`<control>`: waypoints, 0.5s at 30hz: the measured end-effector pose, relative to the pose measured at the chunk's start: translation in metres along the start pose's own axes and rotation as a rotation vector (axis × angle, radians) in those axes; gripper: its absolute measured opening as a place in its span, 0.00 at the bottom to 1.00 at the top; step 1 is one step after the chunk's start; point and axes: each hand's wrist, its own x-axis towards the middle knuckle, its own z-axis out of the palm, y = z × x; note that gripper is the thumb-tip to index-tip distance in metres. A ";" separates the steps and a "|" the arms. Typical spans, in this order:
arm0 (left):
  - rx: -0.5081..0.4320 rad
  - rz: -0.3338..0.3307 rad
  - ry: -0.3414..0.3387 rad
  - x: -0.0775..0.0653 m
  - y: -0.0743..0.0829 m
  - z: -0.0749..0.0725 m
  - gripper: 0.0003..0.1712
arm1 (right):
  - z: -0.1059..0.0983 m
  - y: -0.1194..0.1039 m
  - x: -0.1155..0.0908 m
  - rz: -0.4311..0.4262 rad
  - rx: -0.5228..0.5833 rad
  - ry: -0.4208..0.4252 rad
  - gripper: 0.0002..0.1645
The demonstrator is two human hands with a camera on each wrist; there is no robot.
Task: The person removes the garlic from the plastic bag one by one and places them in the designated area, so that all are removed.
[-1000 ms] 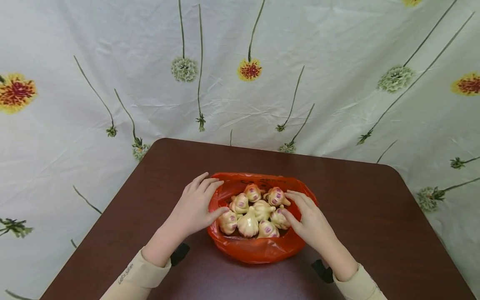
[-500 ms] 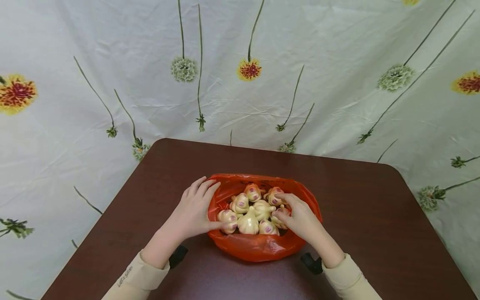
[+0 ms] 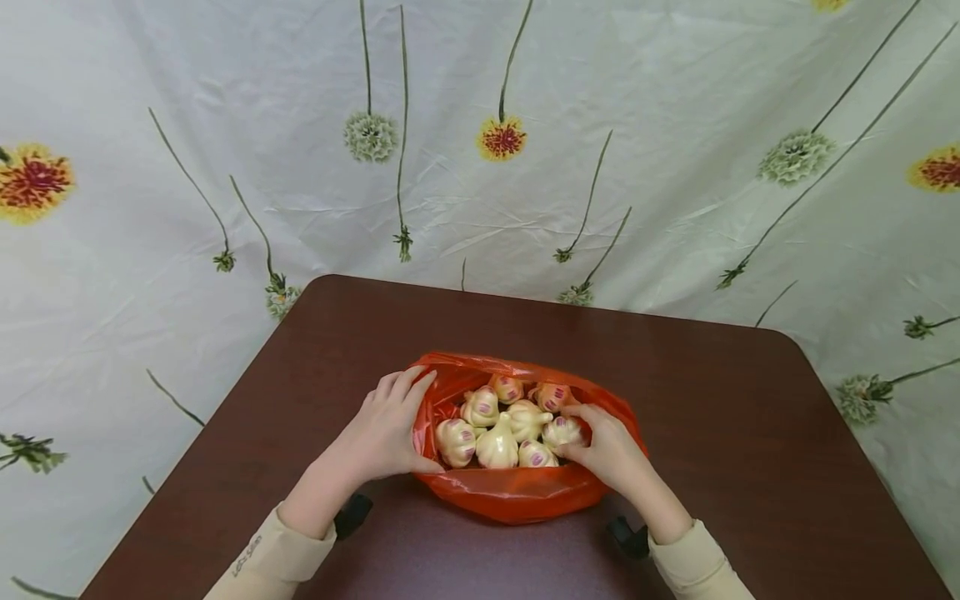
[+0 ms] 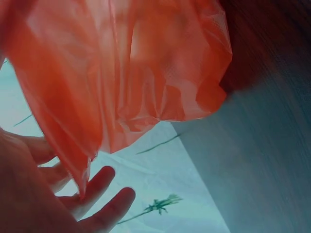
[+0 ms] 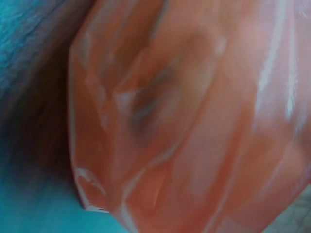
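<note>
A soft plastic bag (image 3: 517, 496), bright orange-red and shiny, lies between the two sets of fingers with its mouth spread wide. In the wrist views it is thin enough to let rounded shapes show through, and its skin is creased. Garlic bulbs (image 3: 497, 447) sit inside; they are cream and glossy, most of them marked with purple patches (the two standing most central look plain cream). The two farthest from the thumbs take on an orange tint from the film.

Counted, there is one bag and there are eight bulbs: the leftmost is just beyond the left thumb, one is between the right thumb and fingers, and six are between those two.

The left hand (image 3: 386, 432) is spread loosely at its side of the bag, thumb along the near edge and fingertips by the far edge, well apart. The right hand (image 3: 611, 450) reaches inside, fingers curved about its bulb; whether they pinch it I cannot tell.

Below the fingers is one dark brown table (image 3: 735, 417); behind the wrists, two cream sleeves (image 3: 277, 546); beyond the fingertips, a pale cloth (image 3: 300, 125) printed with flowers.
</note>
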 end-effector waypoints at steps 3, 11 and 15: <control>-0.024 -0.013 -0.040 0.000 -0.001 0.001 0.68 | 0.002 0.005 0.000 -0.016 -0.003 -0.007 0.29; -0.089 -0.050 -0.149 0.004 -0.001 0.002 0.72 | 0.006 0.011 0.001 -0.006 -0.004 -0.086 0.37; -0.092 -0.061 -0.188 0.006 0.001 0.000 0.73 | 0.007 0.012 0.002 0.006 -0.006 -0.105 0.38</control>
